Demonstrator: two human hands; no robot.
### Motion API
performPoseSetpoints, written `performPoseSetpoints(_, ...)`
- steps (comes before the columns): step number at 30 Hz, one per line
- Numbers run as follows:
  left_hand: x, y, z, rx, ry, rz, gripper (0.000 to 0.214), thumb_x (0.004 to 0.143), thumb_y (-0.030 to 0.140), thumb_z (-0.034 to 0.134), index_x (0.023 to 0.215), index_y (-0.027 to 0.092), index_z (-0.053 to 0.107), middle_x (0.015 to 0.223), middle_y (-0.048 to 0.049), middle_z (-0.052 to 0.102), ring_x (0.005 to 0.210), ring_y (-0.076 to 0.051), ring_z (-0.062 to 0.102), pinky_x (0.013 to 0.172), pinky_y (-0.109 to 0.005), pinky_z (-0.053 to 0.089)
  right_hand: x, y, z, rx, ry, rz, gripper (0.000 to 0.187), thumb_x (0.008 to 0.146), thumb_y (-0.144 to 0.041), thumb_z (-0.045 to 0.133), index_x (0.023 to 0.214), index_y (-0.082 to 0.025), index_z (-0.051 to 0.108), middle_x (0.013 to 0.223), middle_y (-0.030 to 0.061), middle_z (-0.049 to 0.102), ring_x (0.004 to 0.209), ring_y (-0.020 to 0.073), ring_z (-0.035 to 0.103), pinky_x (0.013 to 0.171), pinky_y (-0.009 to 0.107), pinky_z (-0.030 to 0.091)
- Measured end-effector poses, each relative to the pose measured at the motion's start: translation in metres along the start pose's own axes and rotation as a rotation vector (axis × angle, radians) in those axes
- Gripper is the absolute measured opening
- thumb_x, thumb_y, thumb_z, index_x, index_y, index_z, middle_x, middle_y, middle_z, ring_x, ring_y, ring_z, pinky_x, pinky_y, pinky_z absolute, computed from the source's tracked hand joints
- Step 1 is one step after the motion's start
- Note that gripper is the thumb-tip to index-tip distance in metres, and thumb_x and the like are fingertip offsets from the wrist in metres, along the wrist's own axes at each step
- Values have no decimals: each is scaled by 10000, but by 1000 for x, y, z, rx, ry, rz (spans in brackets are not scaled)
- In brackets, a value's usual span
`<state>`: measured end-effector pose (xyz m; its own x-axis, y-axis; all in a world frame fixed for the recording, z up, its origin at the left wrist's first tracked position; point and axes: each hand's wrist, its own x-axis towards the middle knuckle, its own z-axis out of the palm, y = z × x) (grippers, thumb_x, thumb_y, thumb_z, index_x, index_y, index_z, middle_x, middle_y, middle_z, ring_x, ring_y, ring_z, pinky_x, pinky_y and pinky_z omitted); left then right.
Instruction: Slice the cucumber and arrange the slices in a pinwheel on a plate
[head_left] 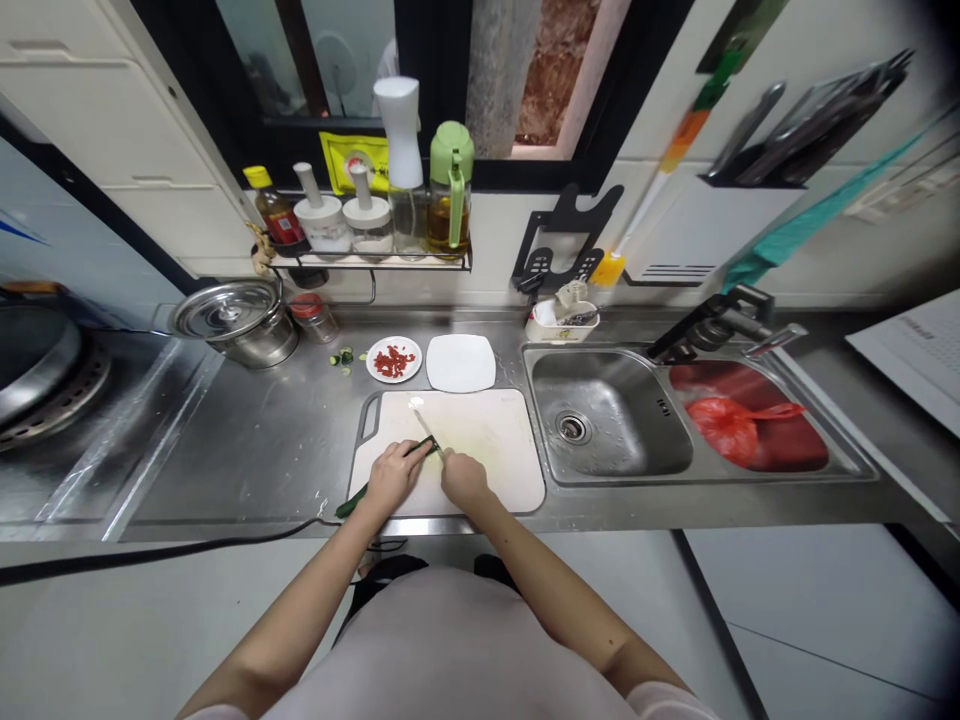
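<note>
A white cutting board lies on the steel counter beside the sink. A long green cucumber rests slantwise across the board's left part, its near end past the board's front edge. My left hand is wrapped round the cucumber's middle. My right hand is closed on a slim tool with a white far end. The tool reaches up and left over the board and crosses the cucumber's far tip; I cannot tell if it is a knife or a peeler.
Behind the board stand a small plate of red chopped pieces, a white square plate and some green offcuts. A lidded steel pot and the stove are on the left. The double sink holds a red bag.
</note>
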<state>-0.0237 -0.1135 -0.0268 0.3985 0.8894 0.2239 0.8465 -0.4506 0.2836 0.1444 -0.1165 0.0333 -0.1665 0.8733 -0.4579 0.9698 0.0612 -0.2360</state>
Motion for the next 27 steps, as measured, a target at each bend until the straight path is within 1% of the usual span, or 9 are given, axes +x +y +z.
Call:
performPoseSetpoints(4, 1, 2, -4, 4, -51, -35, 350, 955, 279, 461, 1268, 322, 611, 1111, -32, 647, 936, -172, 556, 808, -280, 474, -7, 8, 3, 14, -28, 24, 280, 908, -113, 365, 1121, -133, 545, 999, 138, 689, 969, 223, 664, 773, 297, 475)
performPoseSetpoints(7, 1, 4, -7, -7, -69, -43, 354, 955, 277, 455, 1272, 329, 606, 1124, -31, 642, 954, -177, 557, 818, -288, 478, -8, 11, 0, 35, -32, 29, 282, 911, -138, 368, 1122, -133, 555, 998, 141, 690, 965, 242, 663, 757, 309, 475)
performPoseSetpoints(13, -1, 7, -9, -13, -66, -17, 362, 949, 255, 450, 1271, 314, 604, 1140, -38, 638, 975, -182, 560, 848, -305, 485, 1, 4, -9, 50, -22, 5, 314, 894, -108, 361, 1138, -130, 558, 1027, 147, 689, 980, 238, 657, 753, 303, 460)
performPoseSetpoints(16, -2, 7, -9, -21, -55, -18, 358, 947, 262, 451, 1269, 300, 603, 1146, -44, 637, 987, -188, 562, 858, -313, 488, 1, 3, -13, 54, -18, 23, 298, 905, -139, 373, 1133, -139, 564, 1036, 140, 689, 982, 235, 654, 748, 297, 449)
performPoseSetpoints(23, -7, 8, -6, -55, -13, -22, 389, 925, 253, 478, 1300, 290, 574, 1189, -64, 615, 1032, -205, 565, 899, -336, 482, -16, 18, -14, 36, 83, 82, 277, 926, -216, 391, 1140, -178, 562, 975, 102, 689, 931, 218, 649, 733, 287, 420)
performPoseSetpoints(27, -10, 11, -7, -79, 20, -32, 408, 915, 263, 495, 1318, 286, 556, 1189, -69, 616, 1045, -214, 565, 913, -348, 470, -26, 26, -10, -7, 136, 80, 311, 941, -212, 381, 1192, -230, 563, 1016, 72, 664, 905, 189, 638, 736, 270, 405)
